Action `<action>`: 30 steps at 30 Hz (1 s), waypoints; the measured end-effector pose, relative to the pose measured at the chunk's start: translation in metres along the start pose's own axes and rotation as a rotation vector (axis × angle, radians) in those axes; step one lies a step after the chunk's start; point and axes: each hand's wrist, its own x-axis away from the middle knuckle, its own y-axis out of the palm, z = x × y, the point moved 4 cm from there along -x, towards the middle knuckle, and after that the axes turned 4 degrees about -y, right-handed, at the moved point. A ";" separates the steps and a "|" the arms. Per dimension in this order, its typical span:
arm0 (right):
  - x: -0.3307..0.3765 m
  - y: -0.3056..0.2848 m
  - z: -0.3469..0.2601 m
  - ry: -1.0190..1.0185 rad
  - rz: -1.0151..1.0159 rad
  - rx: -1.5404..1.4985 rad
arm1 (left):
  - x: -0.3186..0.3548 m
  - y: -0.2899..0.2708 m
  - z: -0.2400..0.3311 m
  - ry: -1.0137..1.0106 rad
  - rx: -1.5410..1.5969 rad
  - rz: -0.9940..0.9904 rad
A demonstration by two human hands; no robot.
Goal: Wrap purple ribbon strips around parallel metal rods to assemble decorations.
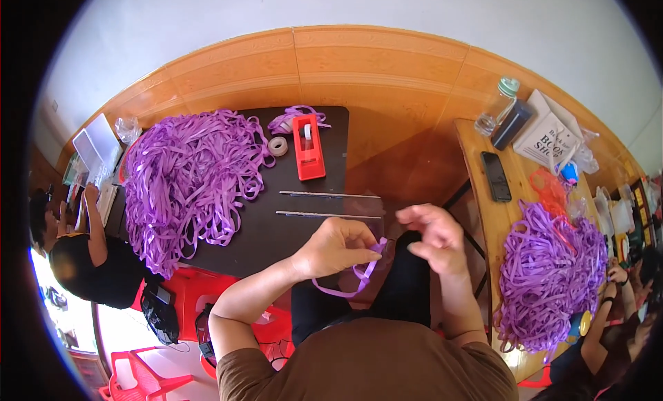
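Left hand point(340, 247) around purple ribbon point(359, 277), right hand point(434, 239) just beside.

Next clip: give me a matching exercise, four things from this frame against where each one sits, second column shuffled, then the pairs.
Things:
1. red tape dispenser
2. black phone
3. clear bottle with green cap
4. purple ribbon strip

Places:
A. far end of the wooden table, beside a dark box
B. pinched in the left hand
C. on the dark table, right of the big purple ribbon pile
D. lying flat on the wooden table, nearer than the bottle

Pairs: 1-C, 2-D, 3-A, 4-B
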 end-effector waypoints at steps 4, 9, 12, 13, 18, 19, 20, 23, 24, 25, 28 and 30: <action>0.006 0.038 0.022 0.066 0.042 -0.077 | 0.000 0.012 0.009 0.104 -0.050 0.033; -0.002 0.022 -0.009 -0.542 0.172 0.841 | -0.001 0.011 -0.008 0.015 0.067 0.032; -0.002 0.021 -0.011 -0.655 0.160 1.139 | 0.000 0.023 -0.033 -0.073 0.237 0.070; -0.002 0.020 -0.008 -0.654 0.157 1.140 | -0.001 0.030 -0.045 -0.100 0.278 0.090; -0.003 0.002 0.036 -0.507 0.091 1.120 | -0.017 0.079 -0.105 -0.056 0.664 0.247; -0.005 -0.003 0.046 -0.484 0.098 1.102 | -0.024 0.086 -0.114 -0.046 0.698 0.307; -0.006 -0.006 0.054 -0.481 0.095 1.101 | -0.031 0.089 -0.122 -0.020 0.722 0.357; -0.016 -0.017 0.078 -0.471 0.099 1.094 | -0.053 0.091 -0.133 0.077 0.676 0.528; -0.021 -0.019 0.086 -0.473 0.093 1.098 | -0.061 0.088 -0.141 0.125 0.657 0.583; -0.028 -0.020 0.093 -0.489 0.097 1.087 | -0.070 0.085 -0.149 0.102 0.744 0.587; -0.046 -0.019 0.105 -0.527 0.102 1.070 | -0.085 0.071 -0.158 0.163 0.687 0.686; -0.058 -0.020 0.110 -0.542 0.120 1.060 | -0.092 0.060 -0.160 0.182 0.650 0.714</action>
